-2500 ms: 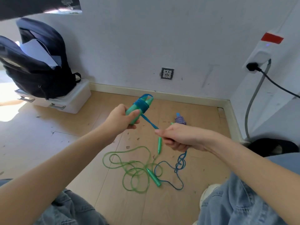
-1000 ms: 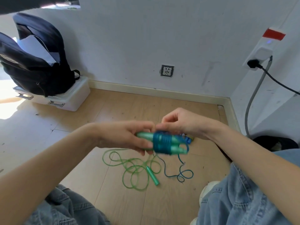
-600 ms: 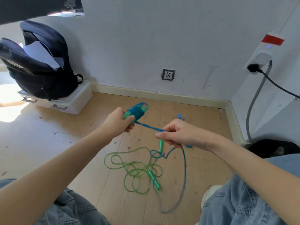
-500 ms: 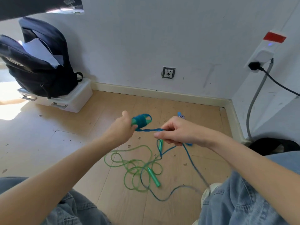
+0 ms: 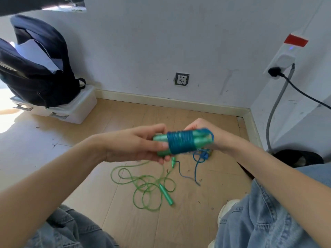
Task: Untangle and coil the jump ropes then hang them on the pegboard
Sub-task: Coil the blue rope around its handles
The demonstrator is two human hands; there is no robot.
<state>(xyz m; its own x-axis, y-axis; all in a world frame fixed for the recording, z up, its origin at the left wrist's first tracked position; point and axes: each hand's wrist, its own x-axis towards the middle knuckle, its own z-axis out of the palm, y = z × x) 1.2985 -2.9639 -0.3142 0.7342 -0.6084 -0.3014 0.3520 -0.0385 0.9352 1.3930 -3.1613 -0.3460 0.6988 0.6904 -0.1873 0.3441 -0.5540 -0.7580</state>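
The blue jump rope [image 5: 180, 143] sits in front of you above the wooden floor [image 5: 125, 122], its cord wound in tight turns around the pair of green handles [image 5: 161, 138] that lie side by side and roughly level. Your left hand [image 5: 136, 144] grips the bare end of those handles, thumb on top and fingers curled underneath, just left of the blue winding. Your right hand [image 5: 206, 138] is right behind the other end of the bundle, fingers bent around it where a loop of blue cord rounds the handle tips; most of that hand is hidden by the bundle, so how exactly the fingers pinch the cord you cannot tell. From below the bundle the loose tail of blue cord [image 5: 197, 167] drops to the floor, blurred. The green jump rope [image 5: 146, 187] lies on the floor beneath the blue bundle in loose overlapping loops, one of its green handles [image 5: 166, 194] resting across the loops and the other [image 5: 173, 161] just under your left hand. Farther from the bundle, up and to the left, a dark backpack [image 5: 39, 74] stands on a white plastic box [image 5: 75, 110] against the wall. A wall socket [image 5: 181, 79] is set in the wall behind the bundle, and to the right a black plug [image 5: 274, 71] sits in a white power strip [image 5: 284, 58].
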